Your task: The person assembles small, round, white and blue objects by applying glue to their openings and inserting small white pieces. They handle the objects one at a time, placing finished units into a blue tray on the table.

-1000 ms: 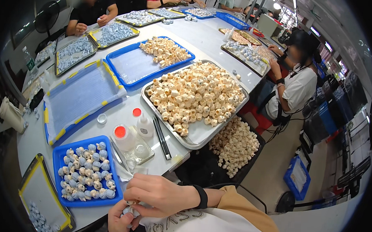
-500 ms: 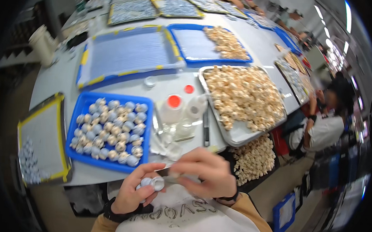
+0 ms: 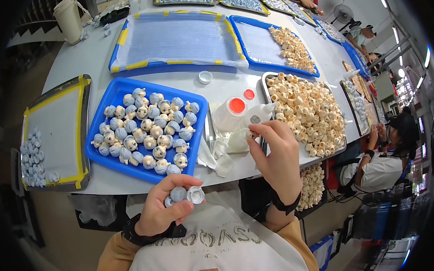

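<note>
My left hand (image 3: 163,206), low in front of my apron, is closed around several pale-blue doll hair pieces (image 3: 178,194). One of them, a hollow hair cup (image 3: 195,194), is pinched at the fingertips with its open white inside facing up. Farther right and forward, my right hand (image 3: 276,155) pinches a small beige doll face piece (image 3: 251,134) between thumb and forefinger, mostly hidden by the fingers. It is beside a squat translucent bottle (image 3: 238,142). A blue tray (image 3: 201,135) left of the bottles holds several doll heads with pale-blue hair.
A metal tray (image 3: 267,82) heaped with beige doll heads stands right of the red-topped bottle (image 3: 227,117). Behind are a paper-lined tray (image 3: 177,41) and a blue tray (image 3: 250,45). Hair pieces lie on the left tray (image 3: 55,128). A co-worker (image 3: 383,157) sits at right.
My right hand has moved away from my left, forward and to the right toward the bottles. The left hand's hair cup has turned to face up. The whole view has shifted.
</note>
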A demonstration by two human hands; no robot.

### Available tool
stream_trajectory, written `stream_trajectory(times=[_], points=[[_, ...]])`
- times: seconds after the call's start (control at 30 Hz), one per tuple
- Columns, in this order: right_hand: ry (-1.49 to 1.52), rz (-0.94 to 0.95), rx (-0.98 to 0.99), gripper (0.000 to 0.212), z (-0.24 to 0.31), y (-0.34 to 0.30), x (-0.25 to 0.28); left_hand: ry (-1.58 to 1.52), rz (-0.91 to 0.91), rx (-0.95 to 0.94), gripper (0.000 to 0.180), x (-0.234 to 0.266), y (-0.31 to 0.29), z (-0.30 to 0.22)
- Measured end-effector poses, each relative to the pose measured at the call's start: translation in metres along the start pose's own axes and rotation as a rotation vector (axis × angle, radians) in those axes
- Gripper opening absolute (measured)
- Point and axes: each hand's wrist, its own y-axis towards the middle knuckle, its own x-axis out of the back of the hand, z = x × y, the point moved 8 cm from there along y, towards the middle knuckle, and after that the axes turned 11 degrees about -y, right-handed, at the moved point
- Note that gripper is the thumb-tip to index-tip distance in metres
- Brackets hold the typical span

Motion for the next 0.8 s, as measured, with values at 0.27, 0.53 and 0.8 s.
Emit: stream_trajectory(times=[0.27,0.53,0.8], points=[[0.031,0.008,-0.09,0.017,-0.009,-0.007,-0.005,0.072,-0.076,0.016,0.037,0.002,0.002,-0.001],[0.128,-0.107,-0.198,0.022,-0.014,-0.017,-0.002,0.047,-0.058,0.011,0.034,0.001,0.002,-0.002],[0.854,0.034,0.103,0.035,0.055,-0.029,0.011,0.028,-0.096,-0.033,0.031,0.003,0.002,-0.002]])
